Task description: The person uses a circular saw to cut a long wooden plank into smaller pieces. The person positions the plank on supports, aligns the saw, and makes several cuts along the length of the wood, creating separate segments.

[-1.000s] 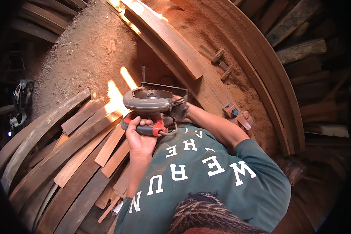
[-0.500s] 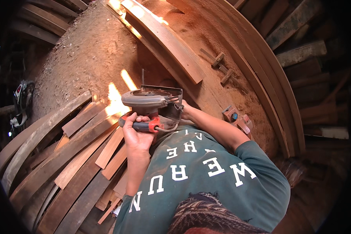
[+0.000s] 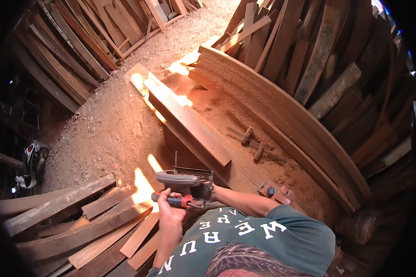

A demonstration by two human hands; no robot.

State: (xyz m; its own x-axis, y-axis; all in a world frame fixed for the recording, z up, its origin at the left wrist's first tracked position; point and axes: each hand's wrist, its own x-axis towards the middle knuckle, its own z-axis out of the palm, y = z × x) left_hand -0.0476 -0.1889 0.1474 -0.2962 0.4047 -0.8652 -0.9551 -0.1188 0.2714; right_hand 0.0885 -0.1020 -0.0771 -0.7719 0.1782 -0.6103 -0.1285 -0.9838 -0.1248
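Head view: the left hand (image 3: 169, 211) has its grip clamped on the red-and-black handle (image 3: 175, 201) of a circular saw (image 3: 189, 186), held just in front of the green shirt (image 3: 263, 231). The right hand (image 3: 216, 190) reaches behind the saw, mostly hidden; whether it clasps anything, I cannot tell. Good handling seems to call for a level, firm hold, with both hands clear of the blade guard (image 3: 176, 178). Beyond lie a squared timber (image 3: 192, 127), wooden gauge-like tools (image 3: 247, 135) and sawdust-covered curved beams (image 3: 286, 122).

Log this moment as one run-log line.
left hand: gripping circular saw | right hand: mostly hidden behind saw | wooden beam: beyond saw
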